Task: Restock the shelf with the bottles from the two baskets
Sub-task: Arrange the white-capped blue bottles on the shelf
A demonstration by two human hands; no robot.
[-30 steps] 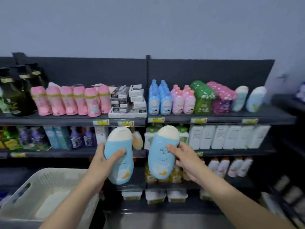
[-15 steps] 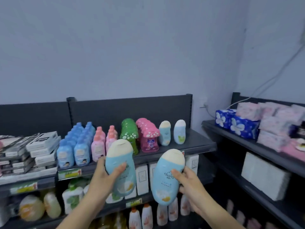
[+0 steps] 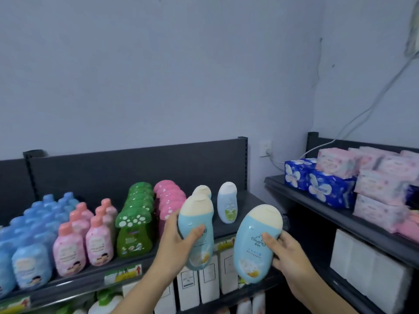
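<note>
Shelf-front (image 3: pixel 248 208): left hand (image 3: pixel 179 243) round left bottle (image 3: pixel 196 223), right hand (image 3: pixel 288 252) round right bottle (image 3: pixel 250 254)

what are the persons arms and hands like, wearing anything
The left hand and right hand are bare: no gloves, rings or watch in view. Both forearms are bare as well, with no sleeve showing down to the frame's edge.

Your left bottle (image 3: pixel 201 250) and right bottle (image 3: pixel 249 252) are pale blue with cream caps and a yellow patch low down. To the left, the green bottles (image 3: pixel 133 234) carry white spots; far right, the blue packs (image 3: pixel 319 189) show white flowers.
</note>
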